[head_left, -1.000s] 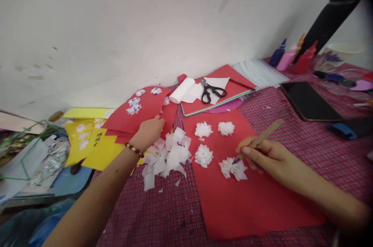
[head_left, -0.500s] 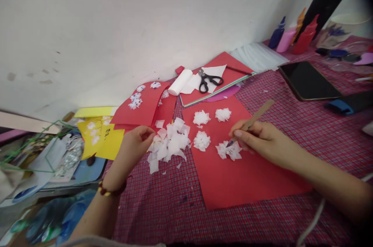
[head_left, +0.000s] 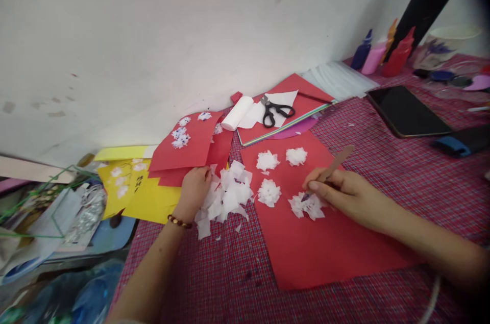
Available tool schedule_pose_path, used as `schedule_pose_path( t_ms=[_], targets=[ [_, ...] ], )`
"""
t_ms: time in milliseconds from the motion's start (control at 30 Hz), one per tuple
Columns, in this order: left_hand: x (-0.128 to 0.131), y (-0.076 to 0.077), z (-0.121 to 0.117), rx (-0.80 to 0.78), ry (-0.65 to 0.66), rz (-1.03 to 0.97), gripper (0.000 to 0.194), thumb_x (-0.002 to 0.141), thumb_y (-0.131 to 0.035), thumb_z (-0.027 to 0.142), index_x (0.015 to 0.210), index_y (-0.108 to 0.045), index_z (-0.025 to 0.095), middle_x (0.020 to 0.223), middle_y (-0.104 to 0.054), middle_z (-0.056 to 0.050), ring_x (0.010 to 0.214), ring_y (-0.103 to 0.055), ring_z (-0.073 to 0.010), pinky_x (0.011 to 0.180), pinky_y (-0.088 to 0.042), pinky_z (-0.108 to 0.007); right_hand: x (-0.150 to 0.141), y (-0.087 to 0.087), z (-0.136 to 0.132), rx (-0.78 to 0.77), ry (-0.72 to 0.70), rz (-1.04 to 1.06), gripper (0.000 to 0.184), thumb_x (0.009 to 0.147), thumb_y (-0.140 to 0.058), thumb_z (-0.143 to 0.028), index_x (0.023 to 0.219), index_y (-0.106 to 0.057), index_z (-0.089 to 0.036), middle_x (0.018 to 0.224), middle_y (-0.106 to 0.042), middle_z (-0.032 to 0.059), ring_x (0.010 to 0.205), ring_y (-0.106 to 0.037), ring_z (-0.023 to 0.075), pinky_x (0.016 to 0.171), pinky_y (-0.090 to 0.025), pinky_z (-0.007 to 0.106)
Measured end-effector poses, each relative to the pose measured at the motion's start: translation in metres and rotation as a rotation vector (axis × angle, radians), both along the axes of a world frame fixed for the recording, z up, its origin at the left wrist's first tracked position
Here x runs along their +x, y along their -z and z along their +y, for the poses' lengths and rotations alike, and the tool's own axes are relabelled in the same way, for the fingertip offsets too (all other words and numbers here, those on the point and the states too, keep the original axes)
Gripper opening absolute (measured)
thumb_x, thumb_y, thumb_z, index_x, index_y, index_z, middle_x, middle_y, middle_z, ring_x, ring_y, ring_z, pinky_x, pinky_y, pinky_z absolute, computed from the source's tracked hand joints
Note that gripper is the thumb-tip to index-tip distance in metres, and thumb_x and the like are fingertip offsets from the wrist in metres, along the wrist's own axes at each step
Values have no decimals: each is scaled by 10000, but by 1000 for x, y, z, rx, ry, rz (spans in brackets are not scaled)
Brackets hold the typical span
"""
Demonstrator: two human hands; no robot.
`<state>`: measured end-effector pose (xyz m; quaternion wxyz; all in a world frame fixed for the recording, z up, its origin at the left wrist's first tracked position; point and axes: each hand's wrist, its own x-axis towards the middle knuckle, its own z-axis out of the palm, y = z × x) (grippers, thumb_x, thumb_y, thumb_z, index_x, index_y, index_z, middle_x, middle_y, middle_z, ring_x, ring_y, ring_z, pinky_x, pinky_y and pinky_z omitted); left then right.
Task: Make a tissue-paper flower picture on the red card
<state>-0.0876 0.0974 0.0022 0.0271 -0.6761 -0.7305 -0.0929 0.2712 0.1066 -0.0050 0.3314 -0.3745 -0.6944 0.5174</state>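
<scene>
The fingers of the right hand, right of centre in the frame, gripped a flat light-brown stick with a dark purplish tip, slanting down to the left. Its tip touched a ruffled white tissue-paper flower, which lay on a large plain red paper sheet in the lower right-centre. The fingers of the left hand, near the centre, were curled at the left edge of a loose heap of white tissue-paper squares; whether they pinched a square could not be told. A dark beaded bracelet circled that wrist.

Three more white tissue flowers sat on the red sheet, up and to the left of the stick's tip. Just beyond the left hand lay red paper sheets with purple-dotted white flowers, overlapping yellow paper sheets at centre left. At upper centre, black-handled scissors rested beside a white paper roll. A black smartphone lay at the right, on the worktop's red-and-blue checked cloth.
</scene>
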Motion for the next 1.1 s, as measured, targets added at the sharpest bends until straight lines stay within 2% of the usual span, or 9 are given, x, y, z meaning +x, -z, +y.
schedule_pose_path(
  t_ms=[233, 367, 433, 500, 633, 767, 900, 1000, 1100],
  targets=[
    [2, -12, -28, 62, -66, -220, 313, 941, -380, 303, 920, -636, 123, 769, -708, -60, 659, -675, -161, 610, -519, -236, 0, 1, -2, 6, 38, -23, 324, 874, -524, -476, 798, -636, -182, 658, -569, 29, 542, -502, 136, 490, -420, 265],
    [6, -14, -27, 52, -9, -206, 226, 861, -500, 173, 1009, -670, 152, 1019, -711, -97, 941, -666, -229, 848, -512, -341, -1, 1, -4, -1, 27, -6, 311, 876, -516, -462, 805, -622, -178, 616, -533, 10, 517, -484, 128, 475, -408, 258],
    [5, -11, -19, 19, 42, -198, 343, 809, -516, 58, 1088, -671, 182, 1210, -650, -104, 1153, -575, -254, 1006, -424, -390, -1, 1, -5, 9, 20, 6, 300, 883, -507, -448, 804, -610, -178, 599, -508, -3, 509, -470, 121, 471, -398, 250],
    [3, -8, -10, -27, 71, -214, 415, 798, -521, 1, 1130, -661, 205, 1276, -610, -99, 1236, -508, -256, 1068, -362, -419, -1, 1, -6, 17, 11, 11, 291, 891, -499, -438, 807, -603, -179, 598, -495, -10, 512, -462, 117, 475, -395, 244],
    [-4, -1, 10, -105, 20, -321, 197, 901, -604, 194, 1093, -634, 162, 1145, -634, -87, 1072, -594, -234, 947, -468, -455, -1, 1, -6, 22, -18, 5, 297, 902, -486, -439, 797, -596, -184, 607, -490, -10, 519, -454, 115, 477, -387, 238],
    [-8, -4, 13, -88, -88, -544, 219, 922, -601, 335, 1013, -615, 136, 974, -635, -48, 807, -625, -159, 715, -538, -335, -1, 3, -5, 11, -30, -2, 295, 903, -477, -436, 791, -585, -185, 609, -490, -12, 521, -450, 112, 483, -385, 236],
    [5, -20, -16, -12, -128, -876, 220, 803, -655, 356, 821, -577, 151, 723, -575, 20, 606, -550, -93, 572, -470, -214, -1, 1, -6, 11, -24, -6, 297, 893, -491, -449, 799, -589, -185, 613, -502, -10, 529, -464, 119, 488, -395, 241],
    [28, -29, -45, -76, -127, -1111, 263, 685, -667, 369, 816, -572, 162, 684, -563, 23, 553, -521, -75, 542, -460, -192, -1, -2, -7, 22, -17, -22, 297, 886, -502, -449, 789, -594, -183, 606, -511, -7, 530, -469, 124, 493, -394, 250],
    [50, -25, -68, -151, -146, -1267, 287, 649, -667, 346, 850, -593, 156, 722, -589, -6, 560, -535, -74, 530, -461, -184, 0, -4, -8, 23, -19, -27, 296, 885, -504, -451, 789, -598, -187, 615, -526, 0, 538, -484, 133, 509, -404, 265]
  ],
)
